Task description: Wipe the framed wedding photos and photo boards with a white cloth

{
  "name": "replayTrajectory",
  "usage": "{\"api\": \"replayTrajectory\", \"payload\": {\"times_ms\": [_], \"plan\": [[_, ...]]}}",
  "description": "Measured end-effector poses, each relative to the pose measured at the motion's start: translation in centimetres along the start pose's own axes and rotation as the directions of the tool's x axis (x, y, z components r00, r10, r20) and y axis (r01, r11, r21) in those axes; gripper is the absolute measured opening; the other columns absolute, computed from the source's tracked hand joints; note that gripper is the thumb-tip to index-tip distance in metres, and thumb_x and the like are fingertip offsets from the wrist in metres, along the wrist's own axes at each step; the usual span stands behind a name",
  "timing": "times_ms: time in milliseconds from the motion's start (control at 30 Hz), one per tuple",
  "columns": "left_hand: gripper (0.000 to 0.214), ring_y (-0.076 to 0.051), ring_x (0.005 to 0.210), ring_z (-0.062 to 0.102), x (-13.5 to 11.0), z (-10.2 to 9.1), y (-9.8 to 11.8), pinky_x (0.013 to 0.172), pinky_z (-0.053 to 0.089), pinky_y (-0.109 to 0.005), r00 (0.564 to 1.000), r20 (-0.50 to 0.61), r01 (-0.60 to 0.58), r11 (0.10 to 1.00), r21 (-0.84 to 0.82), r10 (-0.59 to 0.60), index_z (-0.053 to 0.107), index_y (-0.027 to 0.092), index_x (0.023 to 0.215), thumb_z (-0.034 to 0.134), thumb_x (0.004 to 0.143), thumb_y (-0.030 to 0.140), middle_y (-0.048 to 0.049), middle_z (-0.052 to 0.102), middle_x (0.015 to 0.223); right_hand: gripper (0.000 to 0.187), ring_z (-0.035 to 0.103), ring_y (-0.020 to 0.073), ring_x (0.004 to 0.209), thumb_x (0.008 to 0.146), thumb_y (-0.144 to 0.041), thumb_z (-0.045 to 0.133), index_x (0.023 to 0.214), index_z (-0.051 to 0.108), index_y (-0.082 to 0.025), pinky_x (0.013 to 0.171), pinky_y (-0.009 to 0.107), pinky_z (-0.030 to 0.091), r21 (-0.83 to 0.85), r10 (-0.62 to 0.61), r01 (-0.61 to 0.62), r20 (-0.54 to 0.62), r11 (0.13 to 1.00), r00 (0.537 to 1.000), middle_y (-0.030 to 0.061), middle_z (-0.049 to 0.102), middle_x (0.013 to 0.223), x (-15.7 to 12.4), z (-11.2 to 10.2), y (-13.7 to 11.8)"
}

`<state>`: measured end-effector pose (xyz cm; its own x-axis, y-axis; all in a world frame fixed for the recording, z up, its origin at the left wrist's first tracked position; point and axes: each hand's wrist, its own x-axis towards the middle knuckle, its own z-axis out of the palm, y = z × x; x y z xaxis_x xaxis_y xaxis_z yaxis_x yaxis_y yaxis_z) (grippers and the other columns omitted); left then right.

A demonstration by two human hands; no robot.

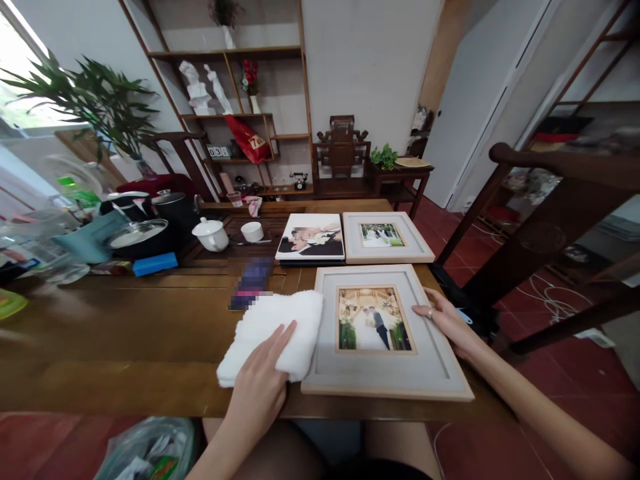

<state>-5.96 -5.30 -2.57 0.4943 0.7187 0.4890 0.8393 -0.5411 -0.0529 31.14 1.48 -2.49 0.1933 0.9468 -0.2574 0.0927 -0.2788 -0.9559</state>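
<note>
My left hand [265,367] is on a folded white towel [240,343], fingers laid across its top and the thumb hidden. The towel rests on the table against the left side of a pale wooden picture frame [370,377]. Inside the wide white mat is a wedding photo [375,319] of a couple. My right hand [447,320], wearing a ring, grips the frame's right edge, thumb on top and the other fingers out of sight.
Behind lie a second picture frame [415,250] and a stack topped by a photo panel [310,250]. A pixelated dark item [253,280] sits beyond the towel. A lidded white cup [211,235], small bowl [252,232] and blue block [155,264] stand left. A wooden chair [545,227] is right.
</note>
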Motion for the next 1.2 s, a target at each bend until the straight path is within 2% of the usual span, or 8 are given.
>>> {"api": "replayTrajectory", "payload": {"times_ms": [200, 367, 533, 667, 800, 967, 1067, 1200], "plan": [[0.056, -0.030, 0.133, 0.038, 0.1, 0.2, 0.8, 0.101, 0.043, -0.045, 0.997, 0.079, 0.014, 0.999, -0.042, -0.010, 0.055, 0.008, 0.126, 0.036, 0.075, -0.005, -0.0124, 0.041, 0.146, 0.047, 0.064, 0.0289, 0.107, 0.073, -0.036, 0.066, 0.118, 0.056, -0.024, 0.089, 0.041, 0.053, -0.126, -0.112, 0.105, -0.050, 0.986, 0.993, 0.0069, 0.066, 0.121, 0.5, -2.6, -0.1], [0.027, -0.031, 0.140, 0.026, -0.1, -2.3, 0.4, 0.107, 0.038, -0.051, 0.981, 0.181, -0.029, 0.982, -0.186, 0.064, 0.067, 0.014, 0.079, 0.041, 0.087, 0.008, -0.0080, 0.023, 0.155, 0.048, 0.060, 0.0290, 0.115, 0.075, -0.039, 0.064, 0.119, 0.055, -0.024, 0.098, 0.042, 0.048, -0.209, -0.164, 0.151, -0.042, 0.966, 0.986, 0.0064, 0.065, 0.124, 0.8, -3.3, 0.2], [0.021, -0.027, 0.130, 0.044, -0.6, -7.4, -1.5, 0.098, 0.050, -0.040, 0.957, 0.274, -0.026, 0.967, -0.255, 0.098, 0.069, 0.026, 0.101, 0.052, 0.089, 0.024, -0.0030, 0.035, 0.150, 0.048, 0.059, 0.0276, 0.116, 0.075, -0.037, 0.062, 0.120, 0.053, -0.022, 0.099, 0.039, 0.047, -0.224, -0.161, 0.150, -0.030, 0.963, 0.987, 0.0078, 0.063, 0.127, 1.1, -3.1, 0.2], [0.021, -0.020, 0.109, 0.062, 4.2, -9.0, -1.8, 0.091, 0.053, -0.030, 0.945, 0.328, 0.131, 0.922, -0.365, -0.005, 0.069, 0.029, 0.103, 0.051, 0.091, 0.031, -0.0007, 0.059, 0.129, 0.050, 0.061, 0.0279, 0.113, 0.072, -0.035, 0.067, 0.119, 0.054, -0.022, 0.096, 0.039, 0.050, -0.177, -0.144, 0.136, -0.032, 0.975, 0.989, 0.0082, 0.064, 0.125, 0.8, -3.0, -0.3], [0.027, -0.015, 0.090, 0.067, 14.4, -4.1, -1.0, 0.080, 0.054, -0.025, 0.915, 0.393, 0.125, 0.867, -0.482, 0.087, 0.065, 0.021, 0.111, 0.047, 0.093, 0.031, -0.0029, 0.070, 0.107, 0.062, 0.066, 0.0257, 0.104, 0.069, -0.032, 0.072, 0.126, 0.049, -0.025, 0.085, 0.036, 0.056, -0.035, -0.050, 0.050, 0.013, 0.998, 0.999, 0.0069, 0.066, 0.121, -0.2, -2.6, -0.8], [0.028, -0.020, 0.094, 0.065, 25.2, 5.2, -0.2, 0.085, 0.050, -0.028, 0.924, 0.370, 0.016, 0.956, -0.294, 0.098, 0.061, 0.006, 0.111, 0.046, 0.090, 0.017, -0.0138, 0.068, 0.106, 0.075, 0.071, 0.0215, 0.066, 0.066, -0.027, 0.071, 0.135, 0.041, -0.025, 0.058, 0.032, 0.058, 0.167, 0.095, -0.096, 0.011, 0.981, 0.995, 0.0044, 0.075, 0.095, -1.8, -2.9, -0.8], [0.029, -0.024, 0.110, 0.057, 27.5, 8.5, 0.1, 0.095, 0.043, -0.032, 0.921, 0.342, -0.103, 0.964, -0.246, 0.186, 0.060, 0.009, 0.112, 0.058, 0.085, 0.019, -0.0149, 0.062, 0.117, 0.080, 0.071, 0.0215, 0.065, 0.062, -0.026, 0.074, 0.135, 0.042, -0.025, 0.057, 0.030, 0.057, 0.194, 0.143, -0.130, -0.055, 0.972, 0.988, 0.0025, 0.076, 0.089, -3.3, -5.0, -0.8], [0.029, -0.029, 0.111, 0.052, 27.9, 11.0, 0.9, 0.095, 0.041, -0.040, 0.905, 0.331, -0.222, 0.960, -0.172, 0.269, 0.059, 0.010, 0.107, 0.062, 0.084, 0.026, -0.0172, 0.058, 0.115, 0.083, 0.072, 0.0261, 0.068, 0.054, -0.029, 0.079, 0.131, 0.049, -0.028, 0.056, 0.032, 0.059, 0.179, 0.241, -0.207, -0.194, 0.962, 0.951, 0.0036, 0.076, 0.096, -6.3, -9.1, -1.7]]}}
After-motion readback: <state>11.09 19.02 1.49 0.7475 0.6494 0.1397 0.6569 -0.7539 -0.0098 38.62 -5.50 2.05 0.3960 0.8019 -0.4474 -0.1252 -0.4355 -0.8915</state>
